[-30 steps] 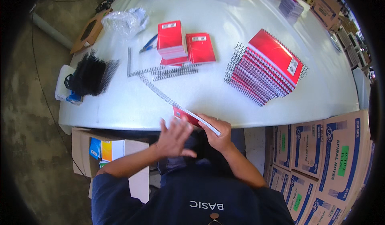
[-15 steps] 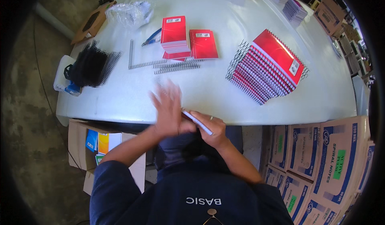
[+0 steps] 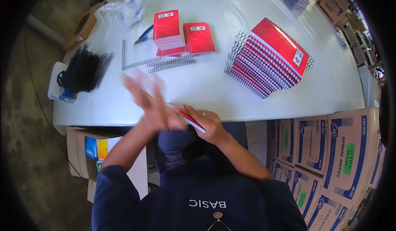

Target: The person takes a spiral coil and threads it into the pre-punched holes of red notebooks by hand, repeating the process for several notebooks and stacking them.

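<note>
My right hand (image 3: 211, 126) is closed around a small red-covered notebook (image 3: 190, 121), held tilted at the table's near edge. Beside it, my left hand (image 3: 150, 105) is smeared by motion, but its fingers look spread apart. A thin wire coil (image 3: 144, 89) shows faintly behind those fingers; whether it joins the notebook I cannot tell. Farther off lie several loose wire coils (image 3: 173, 63), next to a stack of red notebooks (image 3: 167, 29) and a shorter pile (image 3: 199, 38). To the right stands a big stack of coil-bound red notebooks (image 3: 268, 60).
Blue-handled pliers (image 3: 144, 36) and a crumpled plastic bag (image 3: 120, 13) lie on the white table (image 3: 330, 78). A heap of black coils (image 3: 82, 71) sits at its left edge. An open carton (image 3: 78, 148) stands below left, stacked cartons (image 3: 313, 144) below right.
My left hand has swung left, away from the notebook, and more of the red cover shows. My right hand keeps its hold. The whole view has shifted slightly.
</note>
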Demonstrator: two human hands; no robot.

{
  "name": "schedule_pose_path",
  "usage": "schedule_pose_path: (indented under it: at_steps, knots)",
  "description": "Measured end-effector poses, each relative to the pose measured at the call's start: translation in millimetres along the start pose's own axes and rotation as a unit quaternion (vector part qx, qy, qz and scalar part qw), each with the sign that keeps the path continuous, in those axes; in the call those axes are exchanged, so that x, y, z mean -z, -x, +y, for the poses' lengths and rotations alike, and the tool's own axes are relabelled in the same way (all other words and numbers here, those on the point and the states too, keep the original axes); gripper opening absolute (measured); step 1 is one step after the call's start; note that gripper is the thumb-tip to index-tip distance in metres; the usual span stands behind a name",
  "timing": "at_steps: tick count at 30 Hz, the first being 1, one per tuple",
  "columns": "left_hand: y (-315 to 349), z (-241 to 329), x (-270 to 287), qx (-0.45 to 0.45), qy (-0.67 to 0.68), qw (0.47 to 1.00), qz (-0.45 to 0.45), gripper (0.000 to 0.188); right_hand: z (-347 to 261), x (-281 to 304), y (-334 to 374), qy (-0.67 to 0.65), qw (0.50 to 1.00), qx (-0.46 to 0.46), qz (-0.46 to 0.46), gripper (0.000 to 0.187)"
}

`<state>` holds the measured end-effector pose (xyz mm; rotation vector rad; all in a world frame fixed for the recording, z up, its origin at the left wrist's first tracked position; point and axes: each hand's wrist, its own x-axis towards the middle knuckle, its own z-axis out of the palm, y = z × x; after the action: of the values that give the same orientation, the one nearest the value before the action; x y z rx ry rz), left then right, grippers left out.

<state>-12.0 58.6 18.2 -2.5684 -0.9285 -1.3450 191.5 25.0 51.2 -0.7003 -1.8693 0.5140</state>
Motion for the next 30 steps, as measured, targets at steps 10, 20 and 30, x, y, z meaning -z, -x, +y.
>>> schedule_pose_path:
  at_steps: [10, 20, 30]
  knots:
    - [-24.6, 41.4, 7.0, -0.088, -0.114, 0.989, -0.047, 0.095, 7.8, -3.8, 4.9, 0.014, 1.0, 0.014, -0.001, 0.06]
    - [-36.0, 40.0, -10.8, 0.208, 0.233, 0.95, 0.02, 0.11, 10.6, -9.7, 7.3, 0.003, 0.997, -0.053, -0.048, 0.081]
    - [-106.7, 59.2, 16.6, 0.01, 0.045, 0.971, -0.234, 0.038, 12.9, 13.0, -8.5, -0.169, 0.954, -0.248, 0.025, 0.088]
